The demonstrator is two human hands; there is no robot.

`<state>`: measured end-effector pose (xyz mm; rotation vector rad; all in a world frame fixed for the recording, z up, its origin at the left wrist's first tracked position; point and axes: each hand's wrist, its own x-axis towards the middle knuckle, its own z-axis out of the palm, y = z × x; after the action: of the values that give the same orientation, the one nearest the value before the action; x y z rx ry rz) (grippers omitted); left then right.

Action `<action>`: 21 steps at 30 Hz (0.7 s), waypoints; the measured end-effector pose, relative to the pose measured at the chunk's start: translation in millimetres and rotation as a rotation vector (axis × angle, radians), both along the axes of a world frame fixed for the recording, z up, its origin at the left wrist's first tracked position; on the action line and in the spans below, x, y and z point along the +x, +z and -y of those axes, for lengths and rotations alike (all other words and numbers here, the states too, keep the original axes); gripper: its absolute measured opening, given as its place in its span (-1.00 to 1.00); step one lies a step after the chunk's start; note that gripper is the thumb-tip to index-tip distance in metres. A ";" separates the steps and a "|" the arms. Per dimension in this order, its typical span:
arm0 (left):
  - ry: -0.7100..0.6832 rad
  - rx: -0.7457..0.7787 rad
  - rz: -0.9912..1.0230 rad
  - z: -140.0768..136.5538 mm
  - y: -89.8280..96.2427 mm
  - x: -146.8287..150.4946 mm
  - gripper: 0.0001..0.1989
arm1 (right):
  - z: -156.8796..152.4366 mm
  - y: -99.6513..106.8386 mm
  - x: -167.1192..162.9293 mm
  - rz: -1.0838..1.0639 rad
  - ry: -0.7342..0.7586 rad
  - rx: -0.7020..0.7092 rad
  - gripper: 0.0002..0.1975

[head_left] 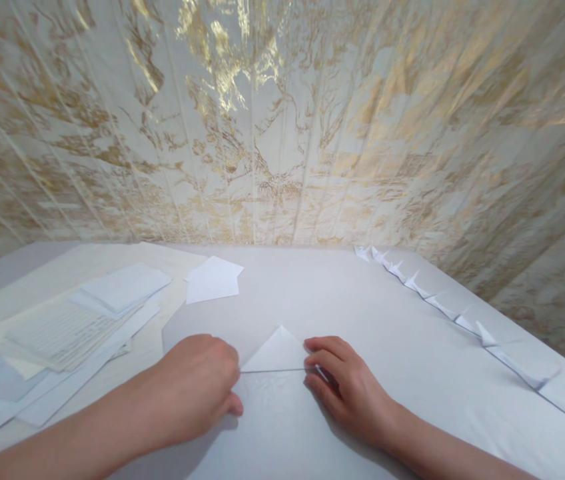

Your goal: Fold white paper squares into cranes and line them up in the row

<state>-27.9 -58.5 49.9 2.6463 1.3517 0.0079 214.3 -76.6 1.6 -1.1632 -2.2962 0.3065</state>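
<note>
Folded white paper triangle (278, 353) bridges bare left hand (201, 383) and bare right hand (345, 383)

The triangle lies on the smooth pale worktop (272, 433), directly between the two hands, with its long straight edge running left to right and its peak pointing away from the person. That long edge is the side closest to the body. Neither hand is clearly nearer: each meets one end of it, the left at the left corner and the right at the right corner.

The left hand is curled, knuckles up, its thumb set a little apart; its fingertips are hidden, so I cannot tell whether it pinches the corner or presses on it. The right hand is loosely bent, part open, with fingertips at the other corner (a gap shows among its fingers, but a firm hold cannot be confirmed).

Beyond the left hand, small white angular paper pieces (213, 281) lie near a large flat cream sheet (150, 257), which carries an overlapping pile of white and cream papers (57, 337), one bearing printed lines. Along the right side, well apart from the right hand, a row of folded white paper shapes with raised points (441, 306) stretches diagonally. Behind stands a white-and-gold patterned hanging (262, 140).
</note>
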 end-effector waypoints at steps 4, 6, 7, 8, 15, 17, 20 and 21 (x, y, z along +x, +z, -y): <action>0.089 -0.006 -0.016 -11.6 1.9 2.4 -0.90 | -3.3 -2.8 3.4 -0.044 -0.090 -0.079 -0.71; 0.098 -0.042 0.034 -16.6 -3.3 4.2 -0.91 | -4.8 -4.1 4.0 -0.053 -0.089 -0.110 -0.69; 0.099 -0.066 0.063 -18.0 -6.2 5.2 -0.91 | -5.3 -4.8 4.2 -0.061 -0.085 -0.119 -0.69; 0.103 -0.092 0.085 -18.7 -8.6 6.3 -0.92 | -5.6 -5.6 4.4 -0.073 -0.081 -0.119 -0.69; 0.110 -0.178 0.182 -16.1 -12.4 13.0 -0.93 | -5.2 -9.3 6.1 -0.133 -0.013 0.002 -0.63; 0.122 -0.174 0.214 -16.6 -14.8 13.4 -0.89 | -5.6 -8.9 6.0 -0.130 0.008 0.020 -0.59; 0.074 -0.160 0.289 -17.9 -21.7 12.1 -0.89 | -6.8 -7.0 5.2 -0.136 0.040 0.064 -0.68; 0.036 -0.142 0.325 -18.0 -24.4 11.4 -0.92 | -7.1 -6.1 4.8 -0.142 0.050 0.080 -0.75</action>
<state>-16.5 -40.5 25.5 2.3752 1.2410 0.3200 219.1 -69.5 -4.5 -1.0125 -2.1956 0.3027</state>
